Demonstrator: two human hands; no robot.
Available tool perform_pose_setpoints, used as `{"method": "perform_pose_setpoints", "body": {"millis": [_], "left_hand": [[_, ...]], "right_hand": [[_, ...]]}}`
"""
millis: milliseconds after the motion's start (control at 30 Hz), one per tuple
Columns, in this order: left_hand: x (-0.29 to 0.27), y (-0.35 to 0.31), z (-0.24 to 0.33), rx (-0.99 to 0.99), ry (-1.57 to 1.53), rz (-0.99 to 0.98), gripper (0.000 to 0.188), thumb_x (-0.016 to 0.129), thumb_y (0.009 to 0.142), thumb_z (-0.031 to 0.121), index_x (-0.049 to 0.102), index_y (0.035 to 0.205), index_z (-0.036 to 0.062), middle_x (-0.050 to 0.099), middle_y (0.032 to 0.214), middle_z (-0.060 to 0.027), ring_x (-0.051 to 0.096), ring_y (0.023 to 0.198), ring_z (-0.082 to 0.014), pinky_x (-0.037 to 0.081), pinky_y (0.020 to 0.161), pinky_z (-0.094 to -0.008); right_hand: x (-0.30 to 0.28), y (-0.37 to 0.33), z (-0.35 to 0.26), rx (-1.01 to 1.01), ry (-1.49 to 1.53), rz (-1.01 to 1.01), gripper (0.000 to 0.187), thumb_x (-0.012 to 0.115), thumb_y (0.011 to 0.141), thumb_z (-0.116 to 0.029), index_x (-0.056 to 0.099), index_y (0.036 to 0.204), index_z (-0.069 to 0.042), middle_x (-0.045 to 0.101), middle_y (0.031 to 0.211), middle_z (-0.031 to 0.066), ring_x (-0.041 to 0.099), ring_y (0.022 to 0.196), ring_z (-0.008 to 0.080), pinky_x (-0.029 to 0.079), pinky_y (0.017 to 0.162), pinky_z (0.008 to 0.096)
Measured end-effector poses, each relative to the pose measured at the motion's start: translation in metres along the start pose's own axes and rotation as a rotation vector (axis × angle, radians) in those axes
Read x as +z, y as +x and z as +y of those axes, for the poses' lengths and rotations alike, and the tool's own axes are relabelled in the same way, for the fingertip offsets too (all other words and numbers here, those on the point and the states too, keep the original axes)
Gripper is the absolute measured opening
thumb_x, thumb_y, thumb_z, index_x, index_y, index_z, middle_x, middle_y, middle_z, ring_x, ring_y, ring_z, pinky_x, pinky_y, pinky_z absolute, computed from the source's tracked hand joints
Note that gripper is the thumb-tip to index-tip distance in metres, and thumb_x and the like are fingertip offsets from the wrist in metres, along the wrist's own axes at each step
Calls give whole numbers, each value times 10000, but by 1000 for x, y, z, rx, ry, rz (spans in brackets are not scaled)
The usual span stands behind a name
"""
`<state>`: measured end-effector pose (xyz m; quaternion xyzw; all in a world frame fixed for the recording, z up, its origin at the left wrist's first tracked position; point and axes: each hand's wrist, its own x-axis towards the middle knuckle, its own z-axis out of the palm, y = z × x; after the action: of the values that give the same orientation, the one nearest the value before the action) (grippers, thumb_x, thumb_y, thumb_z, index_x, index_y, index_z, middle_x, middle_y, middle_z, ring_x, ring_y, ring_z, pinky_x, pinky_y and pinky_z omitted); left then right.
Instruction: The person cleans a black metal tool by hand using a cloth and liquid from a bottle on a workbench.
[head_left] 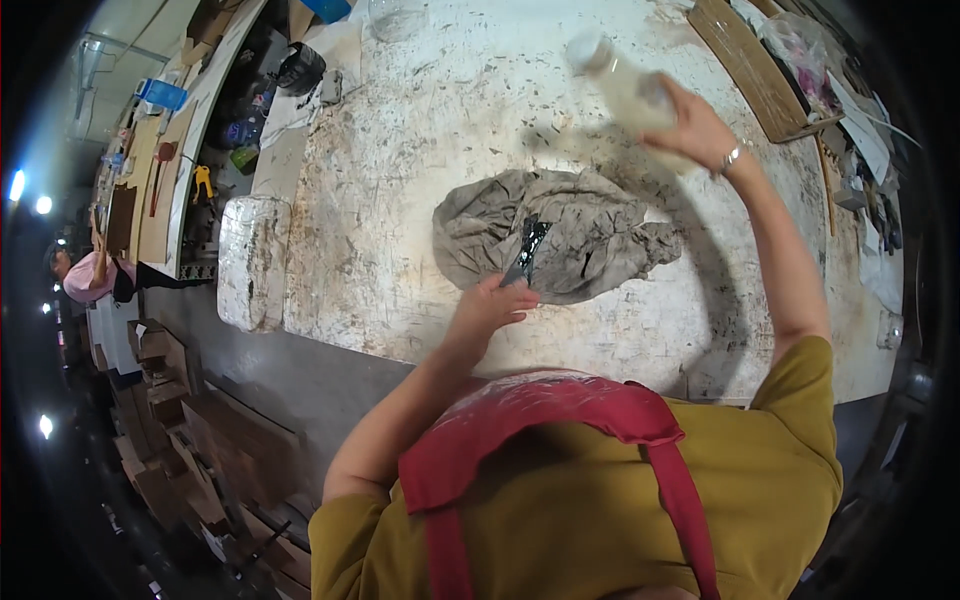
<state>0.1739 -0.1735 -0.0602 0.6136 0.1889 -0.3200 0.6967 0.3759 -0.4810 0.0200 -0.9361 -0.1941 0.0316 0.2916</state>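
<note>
A crumpled grey cloth (590, 235) lies spread on the worktable in front of me. Over its near side, my left hand (495, 308) pinches the lower end of a dark, glossy flat piece (530, 248) with a grey lower part; its exact kind is unclear. My right hand (692, 130) is raised beyond the cloth at the right, fingers wrapped round a clear bottle (622, 88) of pale contents. The bottle is tilted, its whitish end pointing far left, and motion smears it.
The worktable (370, 250) is pale and stained. At its left edge sits a plastic-wrapped block (252, 262); a black cup (300, 68) stands farther back. A wooden tray (748, 65) lies at the far right. Another person (95, 275) is at a bench on the left, with cardboard (235, 440) below.
</note>
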Motion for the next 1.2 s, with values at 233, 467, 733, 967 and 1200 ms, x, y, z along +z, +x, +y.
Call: {"method": "perform_pose_setpoints", "body": {"millis": [233,467,733,967,1200], "left_hand": [[1,3,-1,-7,-173,39,336,472,924,298,498,1087,5,641,979,-133,627,852,-164,474,736,-257],[-4,12,2,27,87,70,284,474,917,294,514,1020,32,637,816,-81,611,714,-139,448,637,-253],[-1,5,2,82,19,10,248,419,927,247,521,984,28,647,840,-98,617,745,-167,462,659,-284],[-3,4,3,68,24,15,282,428,939,285,526,937,21,639,811,-98,617,678,-152,457,588,-260],[-8,2,1,126,-4,10,274,417,950,257,527,899,12,601,712,-69,601,579,-132,415,476,-221]], "right_hand": [[21,-60,-71,-286,-493,-311,591,688,661,-263,468,1181,-85,573,994,100,574,948,243,435,824,373],[19,-70,-107,-302,-771,-402,584,712,646,-283,488,1160,-118,589,909,76,588,888,237,423,790,373],[15,-72,-129,-230,-892,-510,593,729,633,-298,507,1153,-121,618,903,90,604,872,238,420,807,364],[15,-71,-131,-156,-921,-534,598,722,627,-322,508,1146,-118,623,881,86,611,852,247,428,805,368],[11,-72,-144,-146,-855,-519,485,730,642,-310,539,1040,-110,631,875,86,614,848,250,423,815,367]]}}
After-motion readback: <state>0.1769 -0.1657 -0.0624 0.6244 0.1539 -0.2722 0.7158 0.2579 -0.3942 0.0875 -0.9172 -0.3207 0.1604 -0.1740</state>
